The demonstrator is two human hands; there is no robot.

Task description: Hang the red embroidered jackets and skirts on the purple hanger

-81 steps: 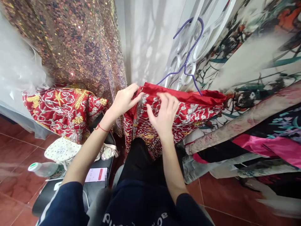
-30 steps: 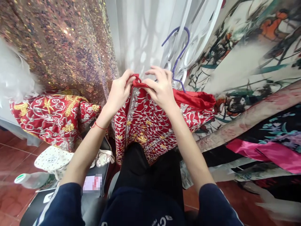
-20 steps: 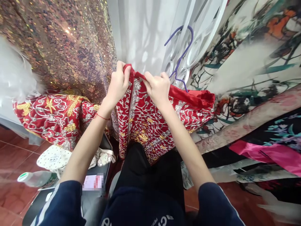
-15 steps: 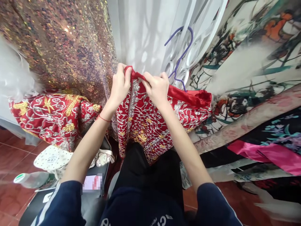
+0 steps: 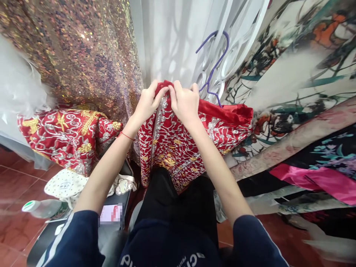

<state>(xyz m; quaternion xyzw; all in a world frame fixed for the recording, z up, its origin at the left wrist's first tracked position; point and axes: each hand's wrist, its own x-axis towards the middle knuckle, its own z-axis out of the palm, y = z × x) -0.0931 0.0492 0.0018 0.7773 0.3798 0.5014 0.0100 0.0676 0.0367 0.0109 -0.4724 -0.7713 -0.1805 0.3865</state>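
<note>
Red embroidered garment (image 5: 178,144) hangs over the person's lap, its top edge raised in front of the white curtain (image 5: 172,40) — left hand (image 5: 147,104) and right hand (image 5: 185,104) pinch that edge side by side, fingers closed on the cloth. Purple hanger (image 5: 213,70) sits just behind the right hand.

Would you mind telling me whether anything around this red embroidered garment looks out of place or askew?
The purple hanger leans tilted against the white grille, only partly inside the red garment, which both hands, left hand and right hand, pinch at its top edge. A plastic bottle lies on its side on the floor.
</note>
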